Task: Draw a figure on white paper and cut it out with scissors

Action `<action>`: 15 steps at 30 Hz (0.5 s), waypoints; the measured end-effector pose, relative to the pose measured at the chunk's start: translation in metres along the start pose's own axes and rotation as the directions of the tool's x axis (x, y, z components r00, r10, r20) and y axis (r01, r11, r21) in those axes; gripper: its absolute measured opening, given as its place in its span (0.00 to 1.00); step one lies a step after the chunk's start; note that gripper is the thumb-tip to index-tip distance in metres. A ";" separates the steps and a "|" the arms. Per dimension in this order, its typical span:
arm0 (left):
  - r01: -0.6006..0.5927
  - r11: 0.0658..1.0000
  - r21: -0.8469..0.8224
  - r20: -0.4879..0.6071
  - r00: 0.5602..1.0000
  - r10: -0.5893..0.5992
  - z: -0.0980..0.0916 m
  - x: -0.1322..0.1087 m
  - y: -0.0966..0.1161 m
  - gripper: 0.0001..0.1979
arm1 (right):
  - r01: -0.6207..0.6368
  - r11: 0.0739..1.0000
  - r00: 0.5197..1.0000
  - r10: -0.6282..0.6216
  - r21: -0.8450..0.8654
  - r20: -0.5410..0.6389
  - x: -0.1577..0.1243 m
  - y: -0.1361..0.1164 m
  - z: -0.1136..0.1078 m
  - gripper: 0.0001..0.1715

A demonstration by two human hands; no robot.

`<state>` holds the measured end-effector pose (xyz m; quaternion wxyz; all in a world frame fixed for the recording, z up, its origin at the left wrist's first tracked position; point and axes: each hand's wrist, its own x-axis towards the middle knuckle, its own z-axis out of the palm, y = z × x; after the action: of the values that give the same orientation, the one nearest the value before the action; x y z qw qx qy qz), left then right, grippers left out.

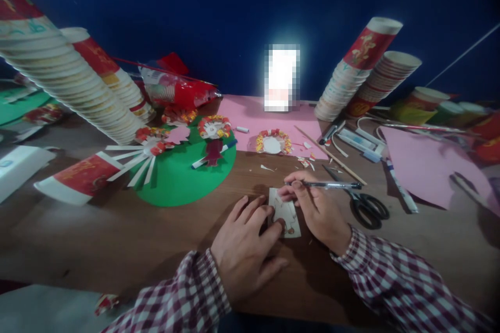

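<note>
A small pale card piece point(288, 214) lies on the brown table point(117, 234) in front of me. My left hand point(246, 247) rests flat on the table, fingers spread, with the fingertips pressing the card's left edge. My right hand point(312, 203) is closed around a pen point(332, 185) whose tip points left, down at the top of the card. Both sleeves are red-and-white checked.
Black-handled scissors point(361, 202) lie just right of my right hand. A green paper disc point(183, 177) with cut-cup flowers sits to the left, pink paper sheets point(429, 166) at the back and right. Tall stacks of paper cups point(70, 83) lean at left and right point(363, 67). A bright screen point(282, 78) stands at the back.
</note>
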<state>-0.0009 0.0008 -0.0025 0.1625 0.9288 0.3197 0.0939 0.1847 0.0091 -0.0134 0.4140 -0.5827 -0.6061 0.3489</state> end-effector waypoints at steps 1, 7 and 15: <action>0.002 1.000 0.002 0.005 1.000 -0.002 0.000 0.000 0.000 0.24 | -0.002 1.000 1.000 0.002 -0.004 0.002 0.000 0.000 0.000 0.15; 0.005 1.000 -0.001 0.003 1.000 -0.005 0.000 0.000 0.000 0.24 | -0.009 1.000 1.000 0.010 0.021 -0.024 0.000 -0.001 -0.001 0.14; 0.000 1.000 -0.001 -0.008 1.000 0.000 0.000 -0.001 0.000 0.25 | -0.015 1.000 0.998 0.015 0.001 -0.067 0.001 -0.001 0.000 0.15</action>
<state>-0.0014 0.0001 -0.0021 0.1616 0.9282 0.3205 0.0980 0.1845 0.0097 -0.0126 0.4315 -0.5984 -0.5875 0.3325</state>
